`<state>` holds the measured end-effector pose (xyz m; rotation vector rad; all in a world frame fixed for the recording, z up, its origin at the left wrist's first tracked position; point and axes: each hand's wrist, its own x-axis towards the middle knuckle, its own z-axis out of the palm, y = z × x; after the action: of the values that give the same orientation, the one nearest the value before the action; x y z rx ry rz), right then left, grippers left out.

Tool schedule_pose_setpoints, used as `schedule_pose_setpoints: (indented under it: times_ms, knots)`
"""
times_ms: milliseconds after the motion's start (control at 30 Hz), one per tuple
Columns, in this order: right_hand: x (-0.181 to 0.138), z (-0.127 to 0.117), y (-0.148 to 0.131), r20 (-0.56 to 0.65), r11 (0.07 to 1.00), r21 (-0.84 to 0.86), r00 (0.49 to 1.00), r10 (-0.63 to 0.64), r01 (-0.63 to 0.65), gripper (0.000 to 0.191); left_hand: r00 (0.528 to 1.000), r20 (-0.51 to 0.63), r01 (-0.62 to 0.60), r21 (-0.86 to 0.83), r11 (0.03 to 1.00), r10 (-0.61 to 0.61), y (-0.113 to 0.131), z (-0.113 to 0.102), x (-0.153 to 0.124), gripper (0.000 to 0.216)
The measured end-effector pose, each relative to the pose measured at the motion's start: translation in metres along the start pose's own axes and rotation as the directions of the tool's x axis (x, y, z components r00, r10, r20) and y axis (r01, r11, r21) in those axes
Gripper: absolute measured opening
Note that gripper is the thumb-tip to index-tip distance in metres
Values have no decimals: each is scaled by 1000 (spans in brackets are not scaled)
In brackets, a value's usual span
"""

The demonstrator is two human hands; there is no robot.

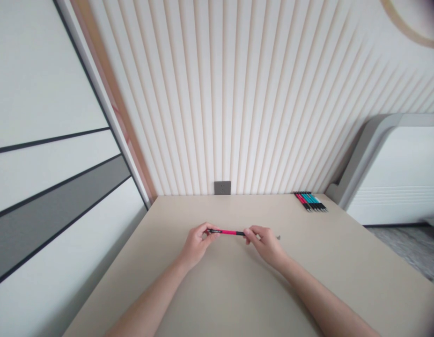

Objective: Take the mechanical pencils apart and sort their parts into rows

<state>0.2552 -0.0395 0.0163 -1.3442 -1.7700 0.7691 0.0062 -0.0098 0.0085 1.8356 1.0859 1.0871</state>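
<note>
A red and black pen (229, 232) is held level above the tabletop, running from side to side between my two hands. My left hand (199, 241) pinches its black left end between thumb and fingers. At the black right end, my right hand (264, 241) grips it with closed fingers, which cover that tip. A small greyish thing (278, 237) shows just past my right hand, mostly hidden behind it.
The beige table (209, 290) meets a ribbed wall with a dark socket (222, 187). Several red, teal and black pens (311, 202) lie in a row at the back right corner. A white cabinet (44, 187) stands left, a grey-edged headboard (392, 173) right.
</note>
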Motion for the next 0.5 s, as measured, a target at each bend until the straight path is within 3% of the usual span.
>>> schedule_pose_setpoints:
  times_ms: [67,233,333,400,500]
  knots:
    - [0,1,2,29,997,10,996,80,-80,62,1000,8,-2,5,1000,2,1,0,0,21]
    - [0,-1,2,-41,992,3,991,-128,129,37,1000,-9,0,14,1000,0,2,-1,0,20]
    - [-2,-1,0,8,997,-35,997,-74,74,29,1000,-7,-11,28,1000,12,4,-2,0,20]
    - [-2,2,1,81,998,-55,997,-17,22,37,1000,3,-22,42,999,22,5,-3,0,20]
    - [-2,4,3,89,995,-76,994,-57,64,36,999,3,-36,73,997,36,6,-3,1,18]
